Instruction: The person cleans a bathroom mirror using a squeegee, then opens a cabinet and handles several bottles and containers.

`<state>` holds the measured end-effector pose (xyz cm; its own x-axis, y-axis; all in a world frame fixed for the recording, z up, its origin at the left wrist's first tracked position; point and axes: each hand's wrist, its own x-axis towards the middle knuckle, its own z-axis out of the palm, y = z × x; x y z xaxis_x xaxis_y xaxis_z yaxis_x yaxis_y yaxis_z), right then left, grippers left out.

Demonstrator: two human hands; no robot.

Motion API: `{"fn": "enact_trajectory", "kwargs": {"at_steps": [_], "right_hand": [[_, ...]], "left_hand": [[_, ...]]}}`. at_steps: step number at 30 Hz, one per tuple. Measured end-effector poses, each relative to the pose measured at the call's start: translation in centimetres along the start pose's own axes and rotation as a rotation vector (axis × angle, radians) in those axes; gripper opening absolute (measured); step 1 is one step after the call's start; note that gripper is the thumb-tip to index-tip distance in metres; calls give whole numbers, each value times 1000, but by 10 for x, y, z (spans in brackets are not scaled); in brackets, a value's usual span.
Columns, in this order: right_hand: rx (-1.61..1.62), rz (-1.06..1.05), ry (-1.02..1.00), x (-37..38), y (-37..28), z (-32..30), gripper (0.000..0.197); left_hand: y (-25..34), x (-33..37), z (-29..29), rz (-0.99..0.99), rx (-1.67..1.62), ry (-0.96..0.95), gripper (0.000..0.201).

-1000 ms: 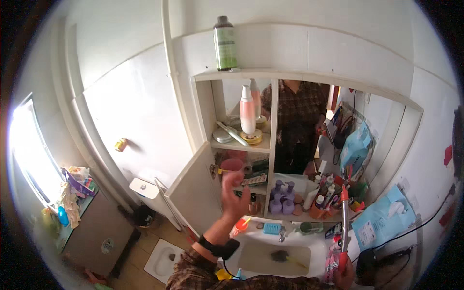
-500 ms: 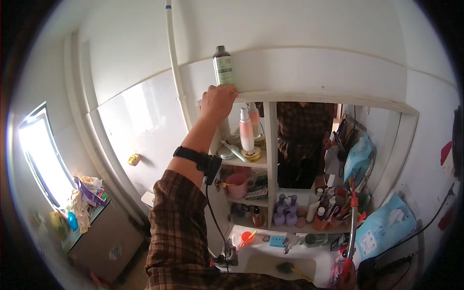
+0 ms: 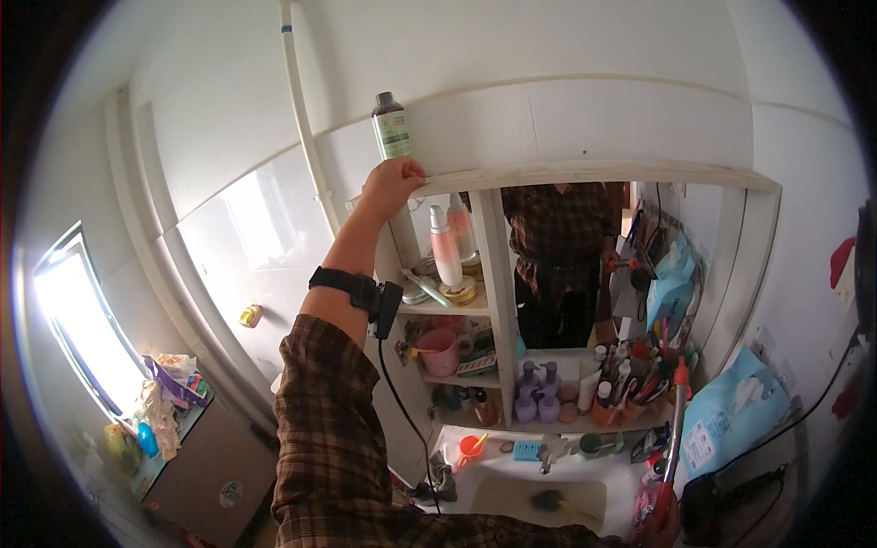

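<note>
My left hand (image 3: 395, 185) is raised to the top left corner of the white mirror cabinet (image 3: 594, 173), with its fingers closed over the top edge. Just behind it, a dark-capped bottle with a green label (image 3: 391, 126) stands upright on the cabinet. At the lower right my right hand (image 3: 661, 526), mostly in shadow, is wrapped round the red handle of a long tool with a metal bar and red end (image 3: 676, 434). Its exact kind is unclear. The tool points upward in front of the cabinet's lower right part. The mirror (image 3: 557, 274) reflects my plaid shirt.
Open shelves hold a pink pump bottle (image 3: 445, 247), a pink mug (image 3: 438, 352) and purple bottles (image 3: 548, 402). Below is a sink (image 3: 493, 489) with water and a brush. A blue pack (image 3: 735, 411) hangs at right. A black cable (image 3: 402, 402) trails from my left wrist.
The view has shifted slightly, so the cabinet appears a little further left. My left hand stays at the cabinet's top corner. The tool in my right hand has tilted slightly rightward.
</note>
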<state>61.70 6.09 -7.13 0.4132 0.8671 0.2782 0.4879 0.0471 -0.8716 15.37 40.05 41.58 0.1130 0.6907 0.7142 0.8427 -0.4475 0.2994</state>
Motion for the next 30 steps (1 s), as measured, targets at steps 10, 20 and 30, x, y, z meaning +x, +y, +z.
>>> {"fn": "enact_trajectory", "kwargs": {"at_steps": [10, 20, 30], "right_hand": [[-31, -97, 24, -3, 1, 0, 52], [-6, -159, -88, 3, 22, -4, 55], [183, -102, -275, 24, -51, 1, 51]], "left_hand": [[4, -7, 11, 0, -275, 154, 30], [65, -93, 24, -52, -955, 429, 25], [92, -223, 96, -140, -1653, 396, 45]]}}
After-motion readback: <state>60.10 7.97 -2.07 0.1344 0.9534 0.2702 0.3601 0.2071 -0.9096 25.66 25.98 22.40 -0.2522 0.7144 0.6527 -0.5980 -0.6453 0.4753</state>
